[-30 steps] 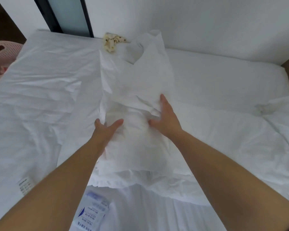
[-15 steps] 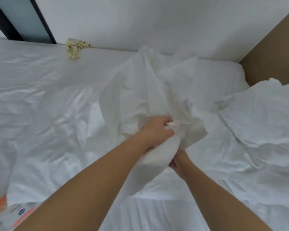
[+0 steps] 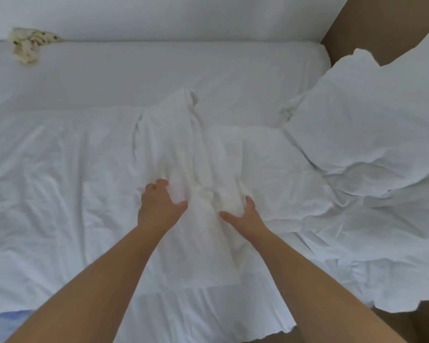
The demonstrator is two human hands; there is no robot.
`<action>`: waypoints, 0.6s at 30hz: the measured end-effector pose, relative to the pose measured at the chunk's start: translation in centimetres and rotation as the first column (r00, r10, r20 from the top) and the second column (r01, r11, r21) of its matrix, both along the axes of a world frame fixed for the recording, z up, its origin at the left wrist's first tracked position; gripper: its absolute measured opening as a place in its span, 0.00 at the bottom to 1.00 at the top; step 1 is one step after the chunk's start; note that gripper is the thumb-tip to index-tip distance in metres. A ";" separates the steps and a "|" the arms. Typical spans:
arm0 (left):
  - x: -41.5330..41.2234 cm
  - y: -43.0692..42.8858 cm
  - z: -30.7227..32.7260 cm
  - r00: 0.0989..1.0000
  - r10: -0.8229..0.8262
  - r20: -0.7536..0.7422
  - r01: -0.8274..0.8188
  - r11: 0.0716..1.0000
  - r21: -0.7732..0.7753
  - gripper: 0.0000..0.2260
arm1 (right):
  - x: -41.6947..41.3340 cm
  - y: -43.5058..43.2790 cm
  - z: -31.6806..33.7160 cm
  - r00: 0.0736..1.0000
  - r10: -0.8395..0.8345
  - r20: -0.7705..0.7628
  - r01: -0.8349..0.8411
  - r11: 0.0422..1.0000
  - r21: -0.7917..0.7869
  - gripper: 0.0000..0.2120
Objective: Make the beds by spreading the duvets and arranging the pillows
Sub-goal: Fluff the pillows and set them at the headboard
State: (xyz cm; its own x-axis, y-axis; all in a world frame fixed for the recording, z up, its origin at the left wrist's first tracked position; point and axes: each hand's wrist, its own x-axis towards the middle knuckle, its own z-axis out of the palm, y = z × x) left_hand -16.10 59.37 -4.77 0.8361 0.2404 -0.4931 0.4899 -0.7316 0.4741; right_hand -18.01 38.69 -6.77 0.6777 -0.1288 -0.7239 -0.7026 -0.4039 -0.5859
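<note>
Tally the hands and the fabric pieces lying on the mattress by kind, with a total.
Hands: 2 (left hand, right hand)
White bedding pieces: 3 (bunched cloth, flat cover, puffy duvet)
Patterned cloths: 1 (patterned cloth)
Total: 6
</note>
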 end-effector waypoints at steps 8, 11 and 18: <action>1.4 -3.4 -4.1 0.989 -0.020 -0.145 0.032 0.997 0.076 0.27 | 4.2 0.2 -3.0 0.959 0.282 0.033 -0.262 0.925 -0.275 0.09; 1.1 -4.0 -2.9 0.989 0.023 0.146 -0.019 0.999 -0.027 0.16 | 4.2 0.6 -1.5 0.929 0.352 0.111 -0.360 0.932 0.053 0.12; 2.2 -3.9 -2.5 0.832 -0.511 0.216 0.500 0.859 0.105 0.19 | 5.2 -4.6 -1.8 0.965 0.137 -0.225 -0.138 0.990 0.011 0.05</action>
